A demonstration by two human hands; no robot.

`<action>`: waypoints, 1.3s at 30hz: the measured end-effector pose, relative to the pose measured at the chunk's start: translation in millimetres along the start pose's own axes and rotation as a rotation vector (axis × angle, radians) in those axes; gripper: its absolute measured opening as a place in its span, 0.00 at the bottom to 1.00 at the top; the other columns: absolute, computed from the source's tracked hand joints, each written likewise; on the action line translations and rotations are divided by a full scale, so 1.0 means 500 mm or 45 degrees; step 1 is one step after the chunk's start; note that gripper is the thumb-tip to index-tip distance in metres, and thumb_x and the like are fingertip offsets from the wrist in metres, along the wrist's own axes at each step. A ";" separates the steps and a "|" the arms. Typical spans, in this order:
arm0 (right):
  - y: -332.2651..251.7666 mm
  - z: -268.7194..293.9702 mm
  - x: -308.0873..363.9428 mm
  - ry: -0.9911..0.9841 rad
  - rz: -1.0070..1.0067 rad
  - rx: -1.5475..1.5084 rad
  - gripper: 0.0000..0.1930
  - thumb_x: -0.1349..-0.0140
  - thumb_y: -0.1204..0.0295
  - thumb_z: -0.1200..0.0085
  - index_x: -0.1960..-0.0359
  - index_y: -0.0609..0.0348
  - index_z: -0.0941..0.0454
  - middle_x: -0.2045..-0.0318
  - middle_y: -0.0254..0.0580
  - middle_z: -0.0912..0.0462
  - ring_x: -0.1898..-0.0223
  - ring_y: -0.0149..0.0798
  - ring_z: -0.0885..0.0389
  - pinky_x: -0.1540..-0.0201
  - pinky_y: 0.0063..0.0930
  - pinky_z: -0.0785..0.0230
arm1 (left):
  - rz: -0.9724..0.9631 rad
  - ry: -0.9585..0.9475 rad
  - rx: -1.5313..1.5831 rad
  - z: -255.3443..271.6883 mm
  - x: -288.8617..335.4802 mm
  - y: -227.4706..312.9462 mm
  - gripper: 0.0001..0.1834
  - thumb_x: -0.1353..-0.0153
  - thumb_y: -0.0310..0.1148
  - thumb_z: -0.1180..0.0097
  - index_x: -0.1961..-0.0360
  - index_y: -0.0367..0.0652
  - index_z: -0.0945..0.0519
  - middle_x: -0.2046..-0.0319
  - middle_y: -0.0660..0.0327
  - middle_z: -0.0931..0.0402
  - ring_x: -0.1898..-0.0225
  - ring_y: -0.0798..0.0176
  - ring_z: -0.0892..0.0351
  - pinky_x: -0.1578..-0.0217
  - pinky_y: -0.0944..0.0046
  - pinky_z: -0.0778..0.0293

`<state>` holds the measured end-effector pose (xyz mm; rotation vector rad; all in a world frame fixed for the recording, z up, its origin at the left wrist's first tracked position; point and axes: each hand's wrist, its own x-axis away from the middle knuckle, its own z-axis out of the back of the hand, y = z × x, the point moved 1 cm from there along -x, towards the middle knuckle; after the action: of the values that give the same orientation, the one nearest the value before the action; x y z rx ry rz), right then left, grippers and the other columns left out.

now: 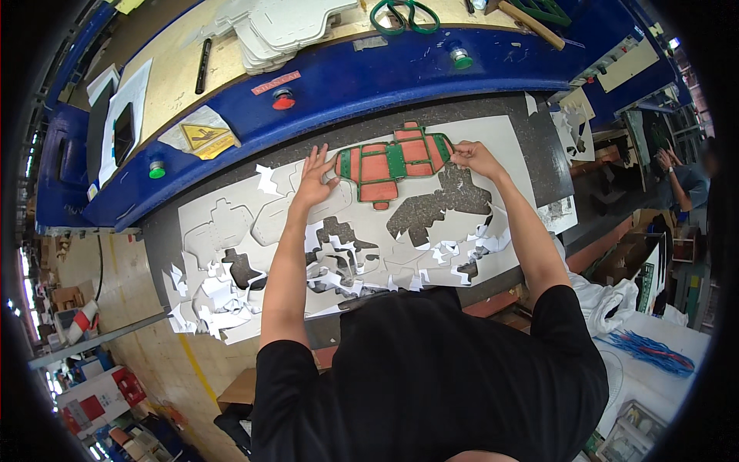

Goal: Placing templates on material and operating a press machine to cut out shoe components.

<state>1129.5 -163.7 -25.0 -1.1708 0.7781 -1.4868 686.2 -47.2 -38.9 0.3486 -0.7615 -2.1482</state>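
Note:
A cutting die [396, 160] with green edges and red padding lies on a white sheet [500, 138], close to the blue machine beam. My left hand [314, 181] rests at the die's left end, its fingers spread and its thumb near the die's edge. At the opposite end, my right hand [476, 158] pinches the die's corner between thumb and fingers. Around the die the sheet has several cut outlines [219, 231] and dark openings [443, 204] where pieces are gone. White paper scraps [223, 296] are scattered along its near side.
The blue beam [362, 81] carries a red button [283, 98] and green buttons. On the wooden top behind lie stacked white cut pieces [285, 31], a black marker [203, 66], green-handled scissors [404, 15] and a hammer [531, 25]. Another person [685, 185] is at far right.

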 end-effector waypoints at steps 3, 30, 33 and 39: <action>-0.010 -0.002 -0.026 -0.031 -0.071 -0.022 0.11 0.36 0.72 0.39 0.53 0.62 0.16 0.67 0.31 0.24 0.70 0.24 0.25 0.66 0.21 0.30 | -0.030 0.005 -0.047 0.008 -0.020 -0.026 0.37 0.45 0.37 0.33 0.32 0.58 0.30 0.23 0.61 0.55 0.22 0.51 0.63 0.26 0.49 0.65; -0.018 0.026 -0.109 0.037 0.015 -0.059 0.18 0.40 0.72 0.34 0.49 0.61 0.19 0.69 0.30 0.21 0.70 0.24 0.26 0.64 0.21 0.31 | -0.006 0.038 -0.021 0.037 -0.114 -0.025 0.40 0.49 0.30 0.35 0.32 0.55 0.31 0.24 0.56 0.53 0.23 0.48 0.61 0.26 0.48 0.65; -0.026 0.027 -0.113 0.066 -0.010 -0.028 0.18 0.41 0.73 0.34 0.48 0.61 0.19 0.67 0.30 0.23 0.69 0.24 0.28 0.62 0.21 0.32 | 0.042 -0.006 0.018 0.048 -0.134 -0.014 0.41 0.49 0.31 0.34 0.32 0.57 0.31 0.24 0.57 0.53 0.23 0.48 0.61 0.26 0.48 0.66; -0.028 0.007 -0.146 0.123 -0.012 -0.048 0.17 0.41 0.76 0.36 0.49 0.62 0.20 0.71 0.27 0.26 0.71 0.22 0.33 0.64 0.19 0.35 | 0.096 -0.014 0.004 0.062 -0.143 -0.027 0.46 0.57 0.36 0.27 0.32 0.59 0.30 0.24 0.59 0.51 0.23 0.50 0.60 0.26 0.49 0.63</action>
<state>1126.9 -89.4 -30.5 -1.1386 0.8710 -1.5518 708.3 27.2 -23.9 0.3050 -0.7722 -2.0803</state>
